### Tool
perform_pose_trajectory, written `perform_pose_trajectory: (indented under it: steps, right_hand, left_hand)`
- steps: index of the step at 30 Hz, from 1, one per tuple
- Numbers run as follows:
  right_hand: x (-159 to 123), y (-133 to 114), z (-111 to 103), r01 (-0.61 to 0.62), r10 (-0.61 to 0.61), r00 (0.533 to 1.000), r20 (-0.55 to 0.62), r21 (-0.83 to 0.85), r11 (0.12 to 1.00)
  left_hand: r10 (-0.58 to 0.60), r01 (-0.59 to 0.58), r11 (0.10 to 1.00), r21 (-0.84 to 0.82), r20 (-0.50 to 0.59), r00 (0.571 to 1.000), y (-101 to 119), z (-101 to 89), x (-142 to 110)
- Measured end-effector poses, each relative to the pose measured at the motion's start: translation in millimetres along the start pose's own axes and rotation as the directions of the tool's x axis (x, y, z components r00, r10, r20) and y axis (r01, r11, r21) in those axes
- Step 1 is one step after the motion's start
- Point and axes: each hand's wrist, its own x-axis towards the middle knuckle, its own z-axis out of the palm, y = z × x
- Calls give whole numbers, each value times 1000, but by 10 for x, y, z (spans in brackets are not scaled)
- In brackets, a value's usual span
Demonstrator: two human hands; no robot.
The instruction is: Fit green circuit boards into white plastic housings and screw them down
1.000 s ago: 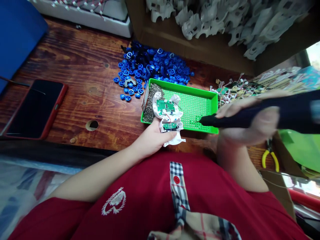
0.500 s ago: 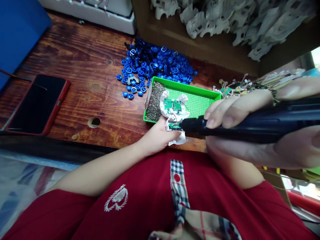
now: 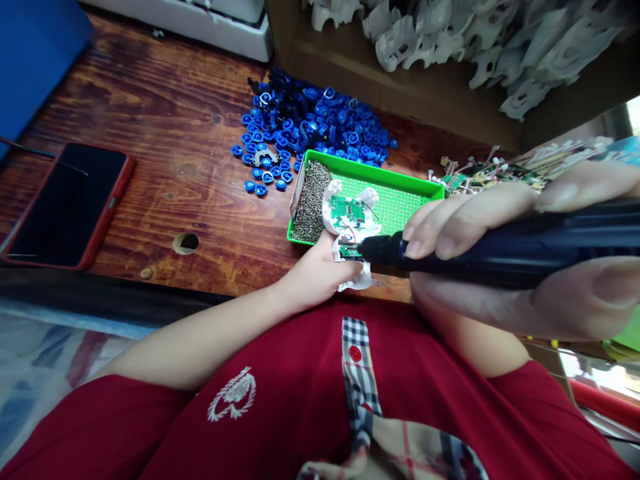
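My left hand (image 3: 325, 270) is closed around a white plastic housing (image 3: 356, 277) with its thumb over the near part. Inside the housing sit a green circuit board (image 3: 349, 210) and a smaller board, with a thin red wire between them. In my right hand (image 3: 470, 220) is a dark electric screwdriver (image 3: 500, 252), fingers wrapped round its body. The screwdriver lies sideways, its nose at the smaller board; the very tip is hard to make out. Just beyond the housing stands a green basket (image 3: 380, 175) with many small screws (image 3: 313, 200) at its left end.
Blue plastic parts (image 3: 320, 123) lie heaped behind the basket. A cardboard box (image 3: 380, 100) at the back holds white shells (image 3: 440, 37). Wired boards (image 3: 475, 175) are piled at right. A phone (image 3: 70, 207) lies at left, near a hole (image 3: 187, 243) in the wooden table.
The view has shifted slightly. My right fingers and the screwdriver sit a little further left in the picture, while its nose stays at the smaller board. The left hand keeps its hold.
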Motion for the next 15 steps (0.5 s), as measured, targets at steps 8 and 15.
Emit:
perform_pose_trajectory:
  steps: [8, 15]
  right_hand:
    - [39, -83, 11, -135, 136, 990, -34, 24, 991]
    - [54, -64, 70, -156, 156, 987, -37, 13, 988]
  left_hand:
    - [-30, 30, 1000, -7, 15, 999, 17, 5, 13]
    - [53, -53, 998, -29, 25, 998, 2, 18, 29]
